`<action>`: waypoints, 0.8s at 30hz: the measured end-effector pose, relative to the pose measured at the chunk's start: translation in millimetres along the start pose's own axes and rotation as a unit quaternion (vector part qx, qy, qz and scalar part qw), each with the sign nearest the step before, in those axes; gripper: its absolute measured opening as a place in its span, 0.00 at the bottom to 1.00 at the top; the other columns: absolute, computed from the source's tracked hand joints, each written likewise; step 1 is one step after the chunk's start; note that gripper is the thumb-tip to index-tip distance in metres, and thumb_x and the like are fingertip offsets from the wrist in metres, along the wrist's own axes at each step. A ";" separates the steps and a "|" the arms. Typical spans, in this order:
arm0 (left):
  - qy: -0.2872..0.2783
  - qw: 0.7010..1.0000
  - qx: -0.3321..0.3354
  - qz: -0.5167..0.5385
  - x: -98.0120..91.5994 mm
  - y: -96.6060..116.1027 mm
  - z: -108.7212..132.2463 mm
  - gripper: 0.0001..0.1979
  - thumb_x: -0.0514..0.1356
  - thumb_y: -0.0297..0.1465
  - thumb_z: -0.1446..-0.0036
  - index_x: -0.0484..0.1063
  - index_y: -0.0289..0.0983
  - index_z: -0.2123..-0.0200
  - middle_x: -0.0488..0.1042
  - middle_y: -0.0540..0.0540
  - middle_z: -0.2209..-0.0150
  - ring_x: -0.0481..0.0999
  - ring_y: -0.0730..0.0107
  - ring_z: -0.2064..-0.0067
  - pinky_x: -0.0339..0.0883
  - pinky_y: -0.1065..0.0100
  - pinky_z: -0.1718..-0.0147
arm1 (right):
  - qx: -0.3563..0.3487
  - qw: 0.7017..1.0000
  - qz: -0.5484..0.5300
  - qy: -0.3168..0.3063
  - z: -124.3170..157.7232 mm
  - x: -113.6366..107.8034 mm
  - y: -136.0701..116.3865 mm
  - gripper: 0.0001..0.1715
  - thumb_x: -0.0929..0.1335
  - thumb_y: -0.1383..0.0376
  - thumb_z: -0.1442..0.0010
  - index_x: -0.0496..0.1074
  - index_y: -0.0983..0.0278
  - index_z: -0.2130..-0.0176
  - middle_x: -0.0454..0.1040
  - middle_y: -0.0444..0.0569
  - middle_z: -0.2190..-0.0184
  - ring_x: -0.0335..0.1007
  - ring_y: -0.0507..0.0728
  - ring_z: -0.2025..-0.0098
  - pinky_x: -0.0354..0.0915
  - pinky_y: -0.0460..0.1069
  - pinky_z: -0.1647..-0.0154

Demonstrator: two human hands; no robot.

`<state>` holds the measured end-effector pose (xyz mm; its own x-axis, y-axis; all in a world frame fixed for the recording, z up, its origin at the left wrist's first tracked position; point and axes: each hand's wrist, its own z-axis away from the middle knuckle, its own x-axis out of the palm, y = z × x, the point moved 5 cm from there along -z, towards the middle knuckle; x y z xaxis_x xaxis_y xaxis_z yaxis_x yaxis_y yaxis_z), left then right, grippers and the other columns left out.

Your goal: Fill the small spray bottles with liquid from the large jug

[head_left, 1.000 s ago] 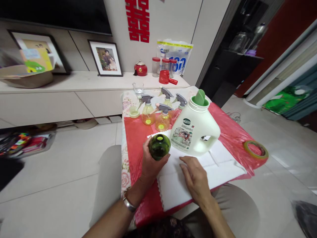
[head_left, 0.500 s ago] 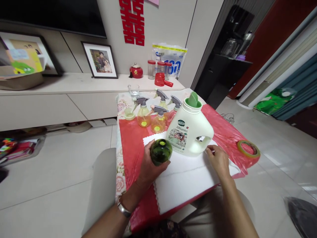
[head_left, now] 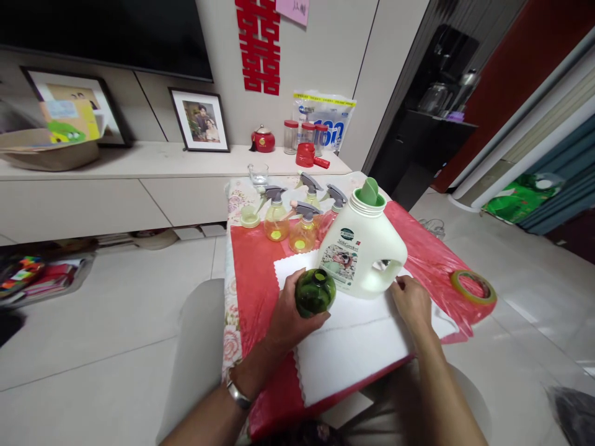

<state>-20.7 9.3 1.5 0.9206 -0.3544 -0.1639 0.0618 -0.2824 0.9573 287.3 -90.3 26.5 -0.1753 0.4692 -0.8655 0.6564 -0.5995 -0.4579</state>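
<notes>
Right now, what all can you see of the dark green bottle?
The dark green bottle is round, glossy and see-through, glass or plastic by its look, with a short, open, uncapped neck. The left hand grips it roughly upright over the white cloth, in front of the pale jug; its base is hidden.

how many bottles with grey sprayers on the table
4: left bottle, front bottle, back bottle, and pink bottle partly behind the detergent jug. More may be hidden there.

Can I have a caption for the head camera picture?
Left hand holds a green bottle; right hand beside pale jug.
</notes>
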 end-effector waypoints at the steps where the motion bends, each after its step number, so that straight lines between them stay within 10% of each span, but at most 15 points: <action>1: -0.006 1.000 -0.002 -0.005 0.4 -0.1 0.4 0.45 0.73 0.34 0.59 0.57 0.39 0.38 0.68 0.37 0.41 0.70 0.47 0.40 0.65 0.45 0.40 | 0.010 0.999 -0.024 0.019 1.4 -8.0 3.3 0.15 0.68 0.56 0.43 0.75 0.66 0.69 0.75 0.52 0.70 0.67 0.58 0.67 0.59 0.53 0.64; 7: -0.035 0.999 -0.020 -0.035 2.0 7.3 1.8 0.46 0.74 0.32 0.61 0.58 0.40 0.39 0.70 0.38 0.41 0.70 0.45 0.41 0.63 0.44 0.40 | 0.070 0.962 -0.209 0.158 33.8 -67.7 2.1 0.28 0.70 0.45 0.45 0.75 0.66 0.59 0.69 0.44 0.74 0.60 0.53 0.74 0.59 0.50 0.71; 9: -0.044 0.998 -0.023 -0.045 2.3 10.9 2.4 0.46 0.74 0.31 0.62 0.58 0.40 0.39 0.70 0.38 0.42 0.70 0.45 0.41 0.64 0.43 0.41 | 0.074 0.878 -0.427 0.205 51.2 -82.5 -10.9 0.22 0.77 0.51 0.52 0.74 0.64 0.65 0.64 0.39 0.77 0.56 0.49 0.76 0.56 0.47 0.75; 13: -0.051 0.997 -0.028 -0.042 2.1 11.3 5.1 0.47 0.75 0.32 0.62 0.57 0.38 0.39 0.70 0.38 0.44 0.72 0.46 0.44 0.67 0.46 0.44 | 0.052 0.807 -0.571 0.139 76.4 -90.5 -58.2 0.17 0.79 0.59 0.51 0.76 0.65 0.65 0.68 0.42 0.73 0.61 0.47 0.74 0.60 0.43 0.75; 24: -0.046 0.998 -0.012 -0.048 2.7 8.6 5.6 0.49 0.75 0.32 0.63 0.56 0.39 0.39 0.69 0.38 0.43 0.71 0.46 0.43 0.66 0.46 0.43 | -0.088 0.755 -0.650 0.012 79.3 -71.4 -163.7 0.07 0.75 0.65 0.44 0.79 0.65 0.63 0.77 0.49 0.63 0.73 0.52 0.68 0.69 0.47 0.70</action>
<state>-19.7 0.9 8.0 0.8709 -0.4073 -0.2749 0.1580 -0.2975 0.9416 134.2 -77.1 147.1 -0.7424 0.6006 0.2968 0.0291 0.4715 -0.8814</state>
